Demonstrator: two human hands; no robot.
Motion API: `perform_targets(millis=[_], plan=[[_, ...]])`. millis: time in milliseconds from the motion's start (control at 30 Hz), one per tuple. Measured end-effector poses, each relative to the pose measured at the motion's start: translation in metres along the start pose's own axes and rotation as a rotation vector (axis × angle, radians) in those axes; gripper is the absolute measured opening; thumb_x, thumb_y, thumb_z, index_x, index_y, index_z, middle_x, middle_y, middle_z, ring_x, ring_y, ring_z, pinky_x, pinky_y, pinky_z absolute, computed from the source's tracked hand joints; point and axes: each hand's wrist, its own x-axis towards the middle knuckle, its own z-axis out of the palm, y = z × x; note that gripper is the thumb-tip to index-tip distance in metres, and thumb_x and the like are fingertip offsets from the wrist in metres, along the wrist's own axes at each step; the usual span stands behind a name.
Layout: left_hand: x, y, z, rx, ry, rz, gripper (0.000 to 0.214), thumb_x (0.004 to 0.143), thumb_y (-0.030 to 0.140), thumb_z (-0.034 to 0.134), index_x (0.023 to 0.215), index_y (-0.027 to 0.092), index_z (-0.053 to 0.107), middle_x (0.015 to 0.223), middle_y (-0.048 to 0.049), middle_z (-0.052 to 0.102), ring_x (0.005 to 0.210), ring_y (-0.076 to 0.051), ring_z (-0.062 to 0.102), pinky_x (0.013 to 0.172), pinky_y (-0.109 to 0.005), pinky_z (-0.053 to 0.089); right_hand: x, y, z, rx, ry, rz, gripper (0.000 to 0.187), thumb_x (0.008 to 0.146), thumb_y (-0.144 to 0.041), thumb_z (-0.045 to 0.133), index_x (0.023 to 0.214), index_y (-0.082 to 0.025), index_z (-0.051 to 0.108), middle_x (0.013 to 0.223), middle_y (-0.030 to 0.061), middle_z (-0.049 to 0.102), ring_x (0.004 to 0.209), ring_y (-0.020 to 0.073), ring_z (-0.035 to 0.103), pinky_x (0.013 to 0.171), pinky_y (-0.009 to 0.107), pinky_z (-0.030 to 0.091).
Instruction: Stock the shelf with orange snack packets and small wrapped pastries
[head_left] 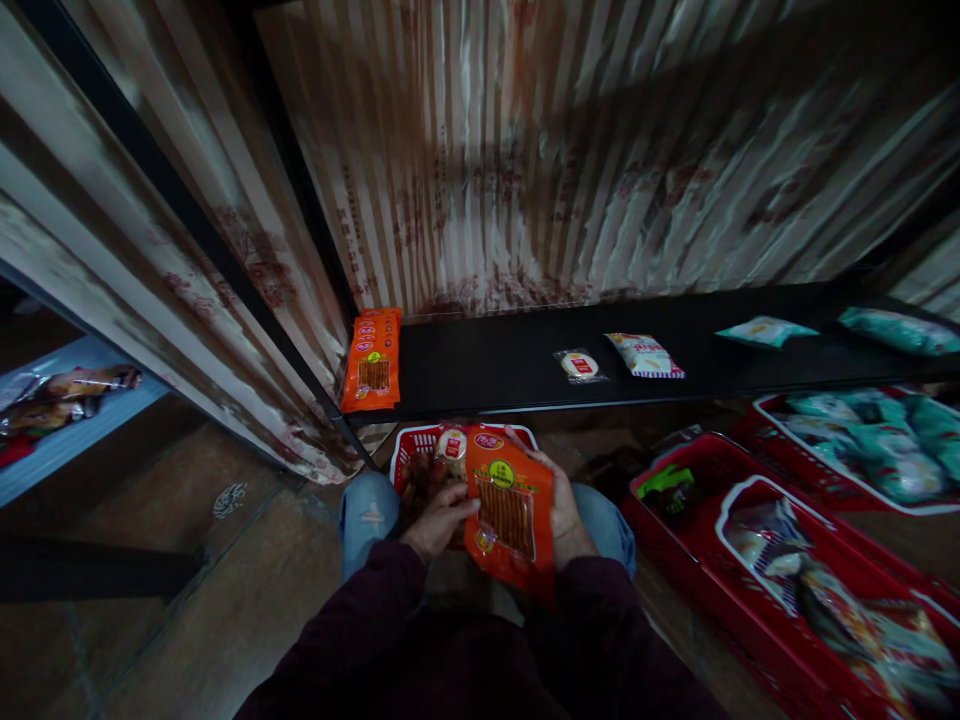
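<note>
An orange snack packet (508, 500), with a clear window showing brown sticks, is held upright above my lap. My right hand (568, 510) grips its right edge, fingers partly behind it. At the left edge, the thumb of my left hand (439, 522) presses on the packet; the other fingers are partly hidden. Just beyond is a red basket with a white rim (409, 440) between my knees, containing brown packs and a round white wafer pack (452, 445). Similar orange packets (373, 360) stand at the left end of the black shelf (480, 365).
Along the shelf lie a round wafer pack (581, 366), a white bag (645, 355) and teal packs (766, 330). Red baskets (675, 530) with snacks fill the floor at right. A black post (300, 200) and curtain stand at left, near a tray (82, 400) of packs.
</note>
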Motion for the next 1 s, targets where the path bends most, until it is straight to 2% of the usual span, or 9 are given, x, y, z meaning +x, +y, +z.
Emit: perform_targets(millis=[67, 133, 267, 333, 467, 533, 733, 1000], plan=[[-0.003, 0.000, 0.002, -0.067, 0.045, 0.012, 0.042, 0.053, 0.038, 0.083, 0.086, 0.015, 0.071, 0.085, -0.0060, 0.071, 0.078, -0.019, 0.064, 0.080, -0.031, 0.046, 0.004, -0.001, -0.002, 0.042, 0.015, 0.101, 0.027, 0.067, -0.037, 0.068, 0.089, -0.023, 0.067, 0.095, 0.0061, 0.074, 0.099, 0.0277, 0.066, 0.089, 0.041, 0.049], [-0.003, 0.000, 0.002, -0.106, 0.159, 0.027, 0.039, 0.051, 0.037, 0.084, 0.079, 0.014, 0.070, 0.077, -0.0044, 0.070, 0.069, -0.015, 0.062, 0.073, -0.028, 0.046, 0.006, -0.001, -0.007, 0.093, 0.024, 0.210, 0.032, 0.067, -0.044, 0.069, 0.089, -0.022, 0.066, 0.096, 0.0076, 0.074, 0.102, 0.0300, 0.065, 0.092, 0.045, 0.048], [0.001, 0.003, -0.004, -0.182, 0.307, 0.038, 0.037, 0.048, 0.035, 0.084, 0.074, 0.014, 0.067, 0.070, -0.0015, 0.067, 0.059, -0.012, 0.058, 0.063, -0.026, 0.044, 0.004, 0.004, -0.018, 0.090, -0.028, 0.236, 0.042, 0.070, -0.060, 0.065, 0.094, -0.025, 0.066, 0.100, 0.0073, 0.074, 0.106, 0.0301, 0.063, 0.094, 0.046, 0.047], [0.003, 0.005, -0.006, -0.220, 0.348, 0.059, 0.036, 0.047, 0.033, 0.084, 0.073, 0.015, 0.066, 0.068, -0.0003, 0.067, 0.058, -0.012, 0.057, 0.062, -0.026, 0.044, 0.002, 0.010, -0.023, 0.037, -0.051, 0.243, 0.041, 0.071, -0.056, 0.068, 0.097, -0.025, 0.066, 0.099, 0.0065, 0.074, 0.106, 0.0288, 0.063, 0.094, 0.044, 0.047], [0.005, 0.004, -0.006, -0.281, 0.406, 0.090, 0.034, 0.047, 0.030, 0.083, 0.073, 0.016, 0.065, 0.069, 0.0004, 0.067, 0.060, -0.012, 0.059, 0.065, -0.026, 0.046, -0.004, 0.027, -0.029, -0.093, -0.085, 0.221, 0.033, 0.064, -0.033, 0.079, 0.093, -0.023, 0.067, 0.095, 0.0043, 0.075, 0.101, 0.0272, 0.066, 0.090, 0.040, 0.050], [0.006, 0.004, -0.006, -0.318, 0.439, 0.102, 0.034, 0.046, 0.029, 0.082, 0.073, 0.016, 0.064, 0.070, 0.0005, 0.068, 0.061, -0.013, 0.060, 0.067, -0.027, 0.046, -0.007, 0.035, -0.031, -0.126, -0.106, 0.217, 0.033, 0.063, -0.029, 0.080, 0.093, -0.024, 0.067, 0.095, 0.0035, 0.075, 0.099, 0.0267, 0.067, 0.088, 0.040, 0.051], [0.005, 0.012, -0.010, -0.333, 0.417, 0.092, 0.031, 0.046, 0.023, 0.080, 0.072, 0.015, 0.065, 0.070, -0.0012, 0.068, 0.063, -0.014, 0.061, 0.070, -0.027, 0.046, -0.011, 0.050, -0.039, -0.217, -0.103, 0.236, 0.034, 0.064, -0.031, 0.079, 0.095, -0.023, 0.067, 0.096, 0.0044, 0.075, 0.094, 0.0274, 0.069, 0.083, 0.041, 0.054], [0.003, 0.027, -0.009, -0.328, 0.427, 0.125, 0.027, 0.049, 0.020, 0.076, 0.073, 0.015, 0.066, 0.068, -0.0009, 0.068, 0.062, -0.013, 0.061, 0.067, -0.027, 0.046, -0.011, 0.052, -0.039, -0.222, -0.110, 0.231, 0.043, 0.061, -0.032, 0.081, 0.100, -0.022, 0.066, 0.094, 0.0038, 0.075, 0.091, 0.0274, 0.070, 0.083, 0.043, 0.054]])
